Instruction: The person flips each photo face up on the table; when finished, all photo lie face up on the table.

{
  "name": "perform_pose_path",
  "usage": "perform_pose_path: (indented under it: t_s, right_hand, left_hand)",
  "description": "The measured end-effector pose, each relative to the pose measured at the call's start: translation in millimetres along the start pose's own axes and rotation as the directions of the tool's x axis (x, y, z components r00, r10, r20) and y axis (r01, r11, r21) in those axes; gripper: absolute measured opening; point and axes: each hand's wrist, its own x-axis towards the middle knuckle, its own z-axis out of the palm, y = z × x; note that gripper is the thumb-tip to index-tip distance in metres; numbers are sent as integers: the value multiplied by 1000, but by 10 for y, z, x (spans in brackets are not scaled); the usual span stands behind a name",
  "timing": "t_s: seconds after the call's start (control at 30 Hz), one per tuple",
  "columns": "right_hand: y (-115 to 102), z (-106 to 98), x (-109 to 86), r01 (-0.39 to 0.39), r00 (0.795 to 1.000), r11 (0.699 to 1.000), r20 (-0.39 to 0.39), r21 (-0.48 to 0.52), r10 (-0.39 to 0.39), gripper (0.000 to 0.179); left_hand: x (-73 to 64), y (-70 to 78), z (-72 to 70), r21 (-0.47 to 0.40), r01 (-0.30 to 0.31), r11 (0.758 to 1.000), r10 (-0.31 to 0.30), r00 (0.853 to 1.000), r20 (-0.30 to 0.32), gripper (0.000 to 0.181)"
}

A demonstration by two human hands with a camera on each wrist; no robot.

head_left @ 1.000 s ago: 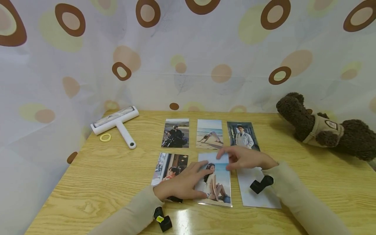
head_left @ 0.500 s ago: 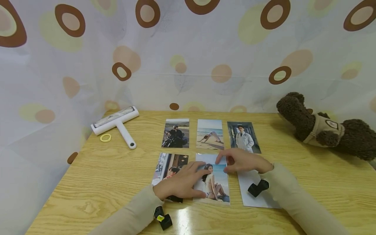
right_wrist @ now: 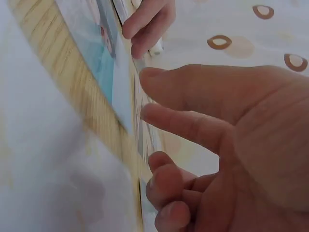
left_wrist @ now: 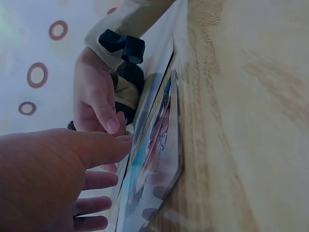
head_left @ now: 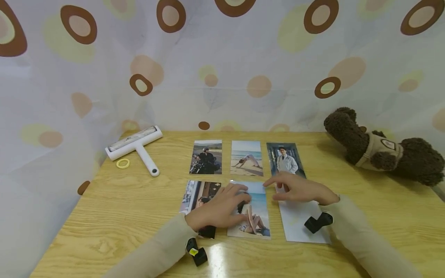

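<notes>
A glossy photo print of a person seated on a beach [head_left: 259,204] lies at the front middle of the table. Over its left side is my left hand [head_left: 220,208], fingers spread and loosely bent; the left wrist view shows nothing gripped. Just right of the print's upper edge hovers my right hand [head_left: 300,189], its thumb and index finger [right_wrist: 183,125] apart and holding nothing. Beneath that hand a blank white card [head_left: 302,222] lies flat. Partly hidden by my left hand is a photo of a person in patterned clothing [head_left: 192,193].
Behind lie three photos in a row: a motorcyclist [head_left: 206,158], a beach stretch pose [head_left: 247,158] and a white-coated person [head_left: 286,158]. A lint roller [head_left: 135,146] and yellow ring [head_left: 123,163] lie left. A brown plush toy [head_left: 379,150] lies right.
The seated-beach photo shifted slightly left, into line with its neighbour. My right hand then came away from its right edge, moving right and spreading its fingers. The left hand rose slightly.
</notes>
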Motion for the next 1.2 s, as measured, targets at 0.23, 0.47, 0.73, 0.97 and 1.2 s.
perform_pose_path:
  t_s: [0.23,0.47,0.73,0.97,1.2]
  right_hand:
    - [112,-91,-247,-65,998,997,-18,46,66,42]
    - [200,-193,-467,-136,989,991,-50,14,137,46]
    - [283,-172,-592,-85,991,995,-104,-58,79,55]
    - [317,-165,-673,-144,984,987,-119,-70,135,67]
    - [324,-164,-665,-182,978,978,-123,-98,170,76]
  left_hand:
    - [245,158,62,94,-74,993,73,997,11,43]
    - [508,374,256,228,-120,966,113,993,42,39]
    - [695,582,361,337,-102,936,95,995,38,41]
    - [731,669,339,377,-87,922,63,995,75,45]
    - [731,697,328,320,-66,945,41,996,85,44]
